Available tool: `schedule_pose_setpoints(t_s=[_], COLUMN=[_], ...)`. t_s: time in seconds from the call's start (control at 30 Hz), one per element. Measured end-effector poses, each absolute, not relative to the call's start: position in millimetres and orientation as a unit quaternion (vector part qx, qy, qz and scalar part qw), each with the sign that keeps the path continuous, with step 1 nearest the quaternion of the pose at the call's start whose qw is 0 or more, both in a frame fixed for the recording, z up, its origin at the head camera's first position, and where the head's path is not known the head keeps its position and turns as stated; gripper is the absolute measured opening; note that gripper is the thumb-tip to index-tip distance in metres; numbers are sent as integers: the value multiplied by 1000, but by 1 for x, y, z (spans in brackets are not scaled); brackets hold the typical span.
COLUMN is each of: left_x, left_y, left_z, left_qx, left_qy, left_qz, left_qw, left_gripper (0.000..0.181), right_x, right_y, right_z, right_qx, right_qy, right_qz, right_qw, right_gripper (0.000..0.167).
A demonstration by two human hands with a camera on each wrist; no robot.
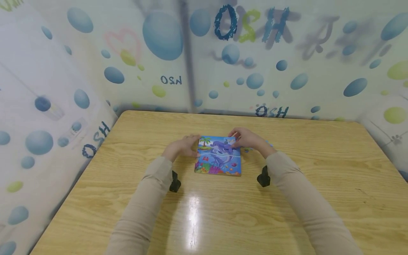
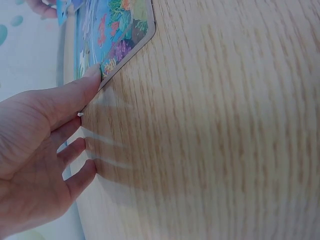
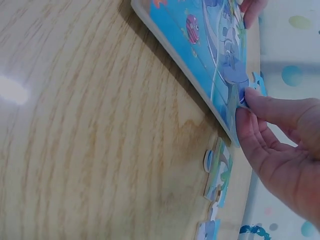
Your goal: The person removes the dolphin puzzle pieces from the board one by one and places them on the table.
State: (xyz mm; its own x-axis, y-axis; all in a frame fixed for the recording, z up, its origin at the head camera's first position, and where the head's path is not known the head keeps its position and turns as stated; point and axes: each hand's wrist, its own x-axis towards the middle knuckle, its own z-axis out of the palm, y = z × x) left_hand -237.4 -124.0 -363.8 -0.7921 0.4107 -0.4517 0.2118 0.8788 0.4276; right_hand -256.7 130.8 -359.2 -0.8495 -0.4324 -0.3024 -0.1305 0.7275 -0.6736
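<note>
A dolphin jigsaw puzzle (image 1: 220, 160) lies flat on the wooden table, showing a palm tree, sea and coral. My left hand (image 1: 184, 146) is at its left side. In the left wrist view the thumb (image 2: 82, 92) touches the board's edge, while the other fingers are spread loosely beside it. At the puzzle's upper right corner, my right hand (image 1: 244, 138) pinches a light blue puzzle piece (image 3: 258, 83) between thumb and fingers. That piece is slightly raised over the picture, and the fingers hide part of it.
Loose puzzle pieces (image 3: 220, 171) lie on the table to the right of the board, partly behind the right forearm in the head view. Black wrist mounts (image 1: 264, 177) hang beneath both sleeves. A wall covering with blue bubbles (image 1: 255, 80) borders the table's far edge.
</note>
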Motion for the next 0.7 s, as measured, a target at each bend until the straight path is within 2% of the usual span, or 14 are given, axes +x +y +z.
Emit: schedule_pose_setpoints(t_s=[0.7], left_x=[-237], left_y=[-124], left_z=[-362], left_qx=[164], left_qy=[929], left_qz=[180], left_qw=[277], left_gripper=[79], right_x=[-257], right_y=[142], right_z=[-360], right_qx=[-160], right_qy=[879], right_qz=[-385], right_qw=[233], right_gripper=[37])
